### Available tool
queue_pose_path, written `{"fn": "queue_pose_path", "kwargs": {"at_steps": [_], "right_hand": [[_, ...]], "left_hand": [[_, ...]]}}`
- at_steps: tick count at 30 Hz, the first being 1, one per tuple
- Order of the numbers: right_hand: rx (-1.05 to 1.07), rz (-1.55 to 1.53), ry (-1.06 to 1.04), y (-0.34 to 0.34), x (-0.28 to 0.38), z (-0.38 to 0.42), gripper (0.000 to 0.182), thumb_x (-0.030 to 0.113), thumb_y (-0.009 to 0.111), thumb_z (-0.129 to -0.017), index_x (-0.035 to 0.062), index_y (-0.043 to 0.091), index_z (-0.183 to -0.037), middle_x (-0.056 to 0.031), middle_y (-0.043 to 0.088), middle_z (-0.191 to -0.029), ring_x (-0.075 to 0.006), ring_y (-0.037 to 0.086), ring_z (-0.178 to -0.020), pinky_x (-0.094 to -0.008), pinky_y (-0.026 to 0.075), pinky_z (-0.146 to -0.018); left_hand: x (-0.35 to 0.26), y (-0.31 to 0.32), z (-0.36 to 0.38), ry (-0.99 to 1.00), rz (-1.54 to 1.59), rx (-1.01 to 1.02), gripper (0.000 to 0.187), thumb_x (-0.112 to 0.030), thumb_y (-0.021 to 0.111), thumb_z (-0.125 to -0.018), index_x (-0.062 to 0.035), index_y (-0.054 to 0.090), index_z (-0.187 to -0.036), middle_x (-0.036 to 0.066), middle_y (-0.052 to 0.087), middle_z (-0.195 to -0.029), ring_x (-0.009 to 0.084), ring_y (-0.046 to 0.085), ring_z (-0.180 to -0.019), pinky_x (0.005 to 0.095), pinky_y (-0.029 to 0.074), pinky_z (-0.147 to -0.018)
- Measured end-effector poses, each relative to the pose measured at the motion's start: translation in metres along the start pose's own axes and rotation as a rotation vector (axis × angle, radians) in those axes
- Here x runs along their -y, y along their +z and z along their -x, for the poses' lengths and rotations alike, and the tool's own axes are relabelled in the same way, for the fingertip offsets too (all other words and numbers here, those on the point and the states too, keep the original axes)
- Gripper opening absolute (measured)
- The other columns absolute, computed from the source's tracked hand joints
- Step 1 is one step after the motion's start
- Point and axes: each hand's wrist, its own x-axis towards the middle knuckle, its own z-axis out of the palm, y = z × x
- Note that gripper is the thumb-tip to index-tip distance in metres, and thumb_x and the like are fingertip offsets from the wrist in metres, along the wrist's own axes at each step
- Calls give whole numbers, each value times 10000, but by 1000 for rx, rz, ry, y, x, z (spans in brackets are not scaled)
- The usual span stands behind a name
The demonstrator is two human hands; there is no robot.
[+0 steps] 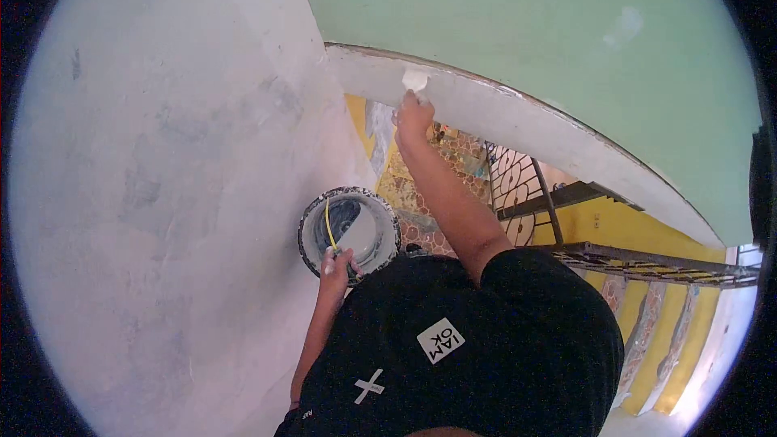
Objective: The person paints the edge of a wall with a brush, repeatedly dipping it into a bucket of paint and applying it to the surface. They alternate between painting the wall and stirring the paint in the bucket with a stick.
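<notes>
My left hand (335, 267) is closed at the near rim of a splattered bucket (307, 236), gripping its thin yellow handle (329, 222), which crosses the opening. Inside the bucket lies a smooth pale grey mass (360, 233) beside a darker hollow. My right hand (414, 116) reaches up to the pale face of a curved beam (477, 101), fingers closed. A bright white patch (415, 79) shows on the beam right at its fingertips; I cannot tell what the fingers hold.
A large whitish wall (178, 154) with grey smears runs down the left. Above the beam spreads a green surface (518, 16). Far below are a patterned floor (465, 158) and yellow walls (607, 231). A dark metal frame (647, 263) stands at the right.
</notes>
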Motion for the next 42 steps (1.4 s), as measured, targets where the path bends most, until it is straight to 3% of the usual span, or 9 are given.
{"fn": "queue_pose_path", "kwargs": {"at_steps": [7,11,13,17,19,22,25,31,42], "right_hand": [[102,146,-126,-4,26,90,212,224,541,-981,36,498,-892,-39,517,-717,-128,491,-571,-283,402,-514],[-78,521,-413,-68,-73,73,228,248,546,-976,23,521,-948,-61,567,-804,-159,523,-668,-331,454,-639],[111,556,197,-105,-82,69,255,264,578,-950,22,560,-1027,-124,639,-863,-245,607,-742,-399,483,-736],[107,1172,170,-151,-72,63,329,287,632,-893,57,591,-1125,-184,678,-954,-324,660,-859,-432,498,-768],[148,1296,-175,-157,-45,62,386,276,648,-858,94,597,-1195,-211,676,-1005,-370,651,-978,-457,504,-816],[151,1255,-361,-163,-53,19,440,208,673,-818,89,588,-1233,-215,670,-1042,-386,637,-1013,-468,508,-847],[112,1239,-270,-145,-49,-6,486,109,632,-784,34,533,-1254,-239,630,-1061,-408,612,-1014,-509,499,-851],[123,1221,-502,-158,-93,-58,466,112,661,-767,79,566,-1222,-201,613,-999,-404,607,-977,-496,498,-833],[-146,1079,-367,-232,-81,-60,384,81,709,-766,36,653,-1143,-216,685,-972,-358,673,-941,-430,525,-786]], "left_hand": [[0,-6,-1,-45,21,24,169,-173,556,-950,-58,449,-1011,46,520,-708,162,563,-610,330,518,-595],[5,-8,-5,-29,43,40,145,-170,545,-955,-61,461,-998,46,525,-699,173,566,-599,331,520,-592],[5,-7,-7,-28,34,50,150,-175,546,-955,-60,460,-999,51,525,-695,179,566,-595,334,518,-589],[-4,-2,-4,-50,19,28,161,-179,546,-951,-58,456,-1007,61,522,-688,191,566,-591,339,508,-583],[-5,-3,-4,-45,7,33,164,-180,546,-952,-57,454,-1011,62,520,-687,190,564,-595,339,507,-584],[-1,-6,-4,-21,-19,41,174,-188,548,-953,-57,452,-1017,61,518,-690,188,560,-610,337,505,-590],[-1,-4,-2,-25,-12,27,183,-202,551,-955,-59,456,-1021,56,516,-697,184,557,-633,336,503,-609],[-19,-11,2,-124,-4,15,173,-212,543,-957,-65,469,-1013,50,513,-709,180,562,-661,343,505,-651],[-17,-4,-2,-169,-14,13,150,-224,504,-972,-79,475,-995,58,519,-712,213,591,-666,359,505,-686]]}}
